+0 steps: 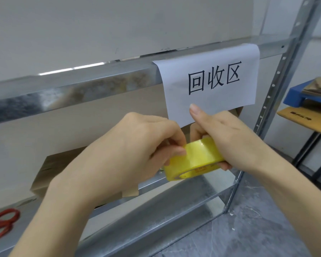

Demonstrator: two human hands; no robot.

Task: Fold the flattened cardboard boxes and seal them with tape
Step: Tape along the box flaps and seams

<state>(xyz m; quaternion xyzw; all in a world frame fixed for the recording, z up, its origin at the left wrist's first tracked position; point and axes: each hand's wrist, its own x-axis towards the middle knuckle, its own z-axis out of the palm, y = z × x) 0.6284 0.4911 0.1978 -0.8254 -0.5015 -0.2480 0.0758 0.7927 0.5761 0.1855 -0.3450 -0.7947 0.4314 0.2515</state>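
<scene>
Left hand (137, 145): fingers curled, tips picking at the outer face of the tape roll.
Right hand (228, 138): grips the roll from its far side, fingers wrapped beneath, thumb sticking straight up.
Yellow tape roll (195, 160): held between both hands in front of the rack, tilted, with its open core facing down and toward the camera.
Red-handled scissors (2, 225): lying on the lower shelf, at far left.
Brown cardboard box (50, 173): on the same shelf, behind the left hand and partly hidden by it.
Metal rack (72, 89): its shiny crossbeam runs above the hands.
Paper sign (211, 80): hangs from that beam, printed 回收区.
Blue tray (293, 93): far right, holding cardboard pieces.
</scene>
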